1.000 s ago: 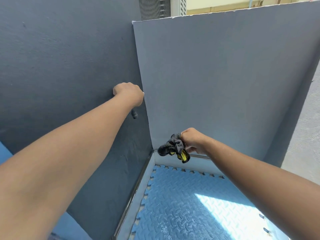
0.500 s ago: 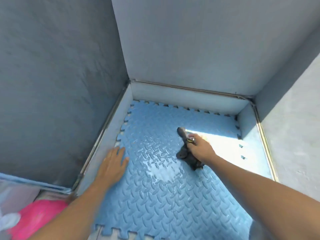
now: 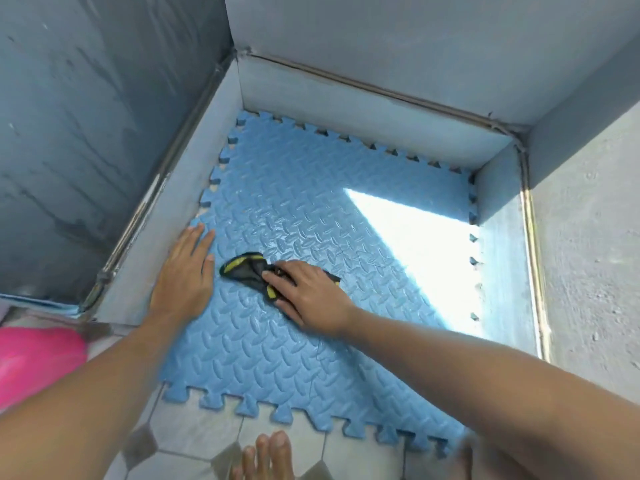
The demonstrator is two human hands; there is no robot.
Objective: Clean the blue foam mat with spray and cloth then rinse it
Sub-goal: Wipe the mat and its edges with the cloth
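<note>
The blue foam mat (image 3: 294, 188) with a ridged pattern and jigsaw edges lies flat on the floor in a walled corner. Its middle looks wet and shiny. My left hand (image 3: 185, 271) rests flat, fingers apart, on the mat's left edge. Just right of it, my right hand (image 3: 308, 292) presses a crumpled black cloth with yellow trim (image 3: 247, 268) onto the mat. Part of the cloth sticks out to the left of my fingers. No spray bottle is in view.
Grey walls (image 3: 104, 116) and a low painted ledge (image 3: 346, 98) close the corner on three sides. A pink object (image 3: 38, 362) sits at the left edge. Tiled floor (image 3: 194, 431) and my bare toes (image 3: 266, 455) lie in front of the mat. Sunlight falls on the mat's right part.
My view dropped from the wall to the floor. My left hand came down from the wall onto the mat's left edge. My right hand lowered the cloth onto the mat and slid it leftward.
</note>
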